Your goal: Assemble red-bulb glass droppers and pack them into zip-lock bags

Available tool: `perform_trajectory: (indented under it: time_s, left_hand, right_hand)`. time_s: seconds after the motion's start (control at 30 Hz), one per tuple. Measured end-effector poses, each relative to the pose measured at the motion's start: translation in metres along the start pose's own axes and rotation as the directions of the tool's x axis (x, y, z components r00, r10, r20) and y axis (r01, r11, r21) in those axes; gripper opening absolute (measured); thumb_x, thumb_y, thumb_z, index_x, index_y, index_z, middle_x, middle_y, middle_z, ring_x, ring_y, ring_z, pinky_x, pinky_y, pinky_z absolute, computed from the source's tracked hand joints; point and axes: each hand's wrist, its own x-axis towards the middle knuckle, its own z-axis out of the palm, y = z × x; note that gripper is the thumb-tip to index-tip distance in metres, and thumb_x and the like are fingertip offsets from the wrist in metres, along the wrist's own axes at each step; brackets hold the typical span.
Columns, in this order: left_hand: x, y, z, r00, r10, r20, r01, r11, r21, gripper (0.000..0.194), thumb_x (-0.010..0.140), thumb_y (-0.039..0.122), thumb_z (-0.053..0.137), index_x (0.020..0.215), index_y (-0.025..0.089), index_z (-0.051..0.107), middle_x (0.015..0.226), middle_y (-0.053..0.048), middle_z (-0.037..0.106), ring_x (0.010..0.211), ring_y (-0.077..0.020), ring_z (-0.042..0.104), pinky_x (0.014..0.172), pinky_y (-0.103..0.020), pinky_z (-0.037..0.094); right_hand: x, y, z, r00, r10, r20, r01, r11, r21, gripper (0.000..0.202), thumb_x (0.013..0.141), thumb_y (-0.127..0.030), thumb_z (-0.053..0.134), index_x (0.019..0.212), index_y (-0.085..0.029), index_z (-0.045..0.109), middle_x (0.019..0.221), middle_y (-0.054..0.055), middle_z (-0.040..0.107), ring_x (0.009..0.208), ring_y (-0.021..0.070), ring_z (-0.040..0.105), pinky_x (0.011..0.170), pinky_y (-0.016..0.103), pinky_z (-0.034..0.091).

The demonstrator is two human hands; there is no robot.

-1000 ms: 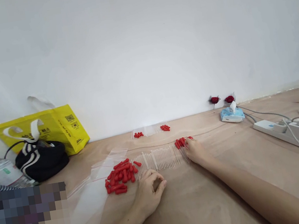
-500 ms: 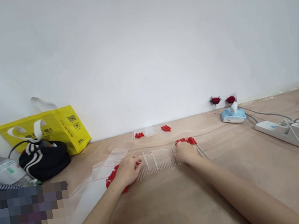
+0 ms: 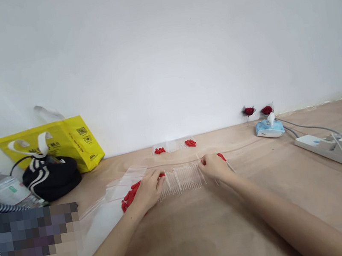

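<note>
A row of thin translucent sticks with tiny knobbed ends (image 3: 182, 179) lies side by side on the wooden table between my hands. My left hand (image 3: 148, 189) is at the row's left end, its fingers pinched on a small red capsule-shaped piece (image 3: 162, 174). Beneath and left of that hand is a pile of similar red pieces (image 3: 131, 193), partly covered by it. At the row's right end, my right hand (image 3: 213, 166) has its fingers closed on one thin stick (image 3: 202, 175). More red pieces (image 3: 221, 156) sit just behind my right hand, mostly hidden.
Clear plastic bags (image 3: 102, 214) spread at the left. Another clear bag (image 3: 174, 145) with red pieces lies by the wall. Farther left are a yellow bag (image 3: 79, 155), a black pouch (image 3: 52, 181) and a bottle (image 3: 5, 189). Wipes (image 3: 269, 129) and a power strip (image 3: 320, 149) are right.
My right hand has turned and lifted slightly, now with a stick in its fingers. My left hand has shifted a little right with the red piece. The view has moved slightly.
</note>
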Motion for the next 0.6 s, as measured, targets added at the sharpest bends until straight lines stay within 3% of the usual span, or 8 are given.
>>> perform_trajectory:
  time_s: [0.1,0.17,0.3,0.43,0.53,0.6]
  left_hand:
    - [-0.009,0.017,0.001,0.998,-0.026,-0.063,0.012,0.975,-0.221,0.018,0.084,0.020,0.033,0.090,0.017,0.049,0.085,-0.005,0.058,0.080,-0.0165,0.055,0.073,-0.028,0.043]
    - [-0.017,0.029,0.007,0.998,-0.046,-0.044,0.023,0.905,-0.424,0.017,0.084,0.022,0.033,0.086,0.018,0.049,0.081,-0.003,0.058,0.076,-0.0152,0.056,0.070,-0.027,0.044]
    - [-0.033,0.048,0.029,0.995,-0.081,0.051,0.095,0.773,-0.627,0.013,0.082,0.028,0.042,0.076,0.018,0.049,0.075,-0.001,0.059,0.071,-0.0151,0.059,0.064,-0.026,0.048]
    - [-0.040,0.049,0.045,0.991,-0.120,0.067,0.133,0.722,-0.679,0.016,0.079,0.026,0.048,0.093,0.019,0.047,0.087,-0.004,0.061,0.079,-0.0171,0.062,0.068,-0.029,0.051]
    - [-0.040,0.046,0.045,0.992,-0.110,0.064,0.124,0.717,-0.686,0.031,0.078,0.025,0.048,0.108,0.021,0.045,0.113,-0.009,0.052,0.088,-0.0178,0.061,0.076,-0.033,0.050]
    - [-0.039,0.045,0.042,0.995,-0.088,0.055,0.103,0.762,-0.640,0.028,0.077,0.024,0.050,0.104,0.021,0.052,0.121,-0.009,0.047,0.095,-0.0193,0.058,0.083,-0.035,0.047]
  right_hand:
    - [-0.008,0.008,-0.012,0.994,-0.109,-0.020,0.110,0.992,0.065,0.018,0.077,-0.022,0.042,0.070,-0.014,0.057,0.077,0.010,0.064,0.075,0.0178,0.059,0.062,0.024,0.039]
    - [-0.018,0.018,-0.016,0.972,-0.230,-0.052,0.236,0.960,0.150,0.017,0.081,-0.021,0.039,0.075,-0.015,0.054,0.074,0.006,0.063,0.070,0.0139,0.057,0.061,0.022,0.039]
    - [-0.044,0.040,-0.005,0.849,-0.489,-0.202,0.529,0.782,0.330,0.015,0.083,-0.018,0.037,0.087,-0.016,0.051,0.075,0.005,0.060,0.066,0.0147,0.055,0.060,0.025,0.041]
    - [-0.060,0.047,0.012,0.770,-0.583,-0.259,0.637,0.692,0.338,0.028,0.083,-0.014,0.036,0.108,-0.019,0.049,0.096,0.009,0.060,0.086,0.0183,0.055,0.075,0.033,0.042]
    - [-0.063,0.043,0.018,0.758,-0.605,-0.246,0.652,0.683,0.329,0.025,0.083,-0.015,0.036,0.103,-0.019,0.051,0.095,0.008,0.060,0.087,0.0177,0.054,0.075,0.032,0.041]
    - [-0.064,0.040,0.018,0.750,-0.619,-0.231,0.661,0.690,0.296,0.020,0.084,-0.016,0.036,0.095,-0.018,0.053,0.085,0.006,0.060,0.078,0.0162,0.054,0.070,0.030,0.040]
